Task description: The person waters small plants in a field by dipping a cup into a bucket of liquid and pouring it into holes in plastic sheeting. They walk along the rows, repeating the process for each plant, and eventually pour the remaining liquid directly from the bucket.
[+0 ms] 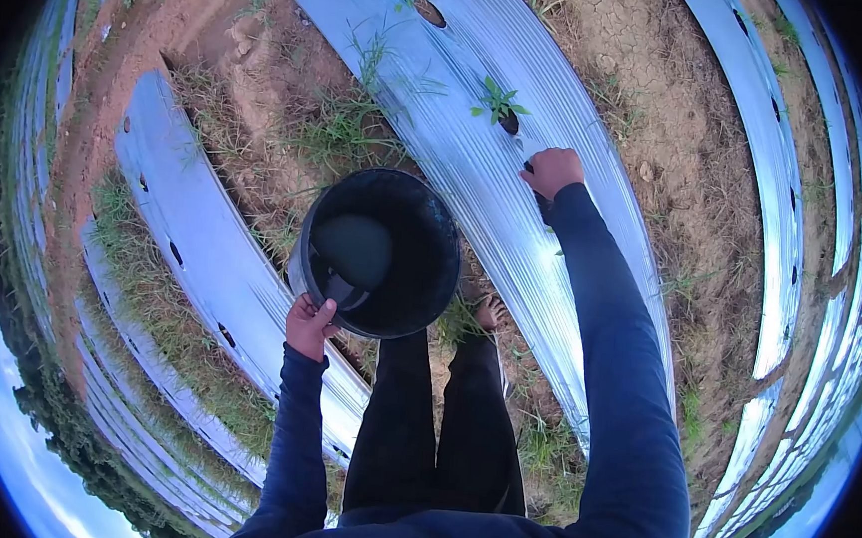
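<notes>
My left hand (311, 327) grips the near-left rim of a black bucket (415, 258), thumb over the edge. The bucket is tipped so its mouth faces me, and a rounded grey-green patch shows inside. My right hand (555, 170) is closed in a fist over the silver plastic mulch (477, 187). A small dark piece shows at its thumb side; I cannot tell what it is. Just beyond the fist, a young green plant (499, 100) grows beside a dark hole (509, 123) in the plastic.
My bare foot (491, 313) stands by the bed's edge, under the bucket side. Another planting hole (430, 11) lies farther up the bed. More plastic-covered beds (189, 222) run left and right, with dry soil (654, 85) and grass (346, 133) between them.
</notes>
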Motion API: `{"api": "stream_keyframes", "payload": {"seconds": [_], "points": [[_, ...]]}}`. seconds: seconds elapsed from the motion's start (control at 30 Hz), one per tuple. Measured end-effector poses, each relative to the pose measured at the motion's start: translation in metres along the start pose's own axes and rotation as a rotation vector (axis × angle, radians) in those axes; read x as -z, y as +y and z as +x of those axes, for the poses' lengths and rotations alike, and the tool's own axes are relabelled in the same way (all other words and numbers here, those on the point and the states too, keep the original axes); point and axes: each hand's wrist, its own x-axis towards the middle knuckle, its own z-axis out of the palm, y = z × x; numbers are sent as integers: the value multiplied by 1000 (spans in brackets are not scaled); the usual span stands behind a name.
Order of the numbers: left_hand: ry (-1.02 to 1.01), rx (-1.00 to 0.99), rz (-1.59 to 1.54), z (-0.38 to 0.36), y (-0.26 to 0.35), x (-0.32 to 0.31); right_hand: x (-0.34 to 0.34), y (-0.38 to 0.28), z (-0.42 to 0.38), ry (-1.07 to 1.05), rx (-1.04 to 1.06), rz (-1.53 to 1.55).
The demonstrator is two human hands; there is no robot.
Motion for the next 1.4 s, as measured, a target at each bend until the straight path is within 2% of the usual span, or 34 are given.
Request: {"api": "stream_keyframes", "payload": {"seconds": [0.17,0.47,0.63,0.7,0.77,0.87,0.97,1.0,1.07,1.1,1.13,1.17,1.23,1.27,1.3,1.33,1.37,1.4], "points": [[0,39,82,46,24,21,-2,-13,53,-94,-25,12],[-58,108,237,89,67,29,27,-25,74,-136,-104,55],[-95,122,239,86,92,23,61,-36,44,-123,-167,102],[-135,100,239,74,109,17,77,-40,10,-95,-208,211],[-184,69,252,58,125,14,100,-54,-42,29,-255,313],[-260,-3,379,16,161,2,132,-89,-127,277,-346,438],[-400,-118,474,-36,190,-2,207,-140,-230,550,-422,704],[-448,-176,512,-66,206,-5,223,-161,-258,554,-467,804],[-575,-288,594,-128,228,-11,255,-204,-303,432,-522,1078],[-647,-348,626,-146,227,-12,247,-223,-309,433,-485,1149],[-711,-407,663,-160,225,-6,239,-242,-315,491,-398,1375],[-770,-465,699,-175,224,-1,224,-256,-309,369,-346,1411],[-901,-492,785,-245,250,-1,215,-287,-310,396,-263,1449],[-992,-530,838,-270,257,-2,193,-299,-299,274,-209,1663],[-1078,-531,795,-304,261,-3,202,-310,-315,237,-246,1760],[-1067,-475,880,-317,261,1,204,-329,-331,364,-313,1954],[-1107,-456,932,-365,269,0,189,-342,-330,342,-427,2066],[-1166,-473,941,-386,266,5,189,-357,-347,430,-555,2242]]}}
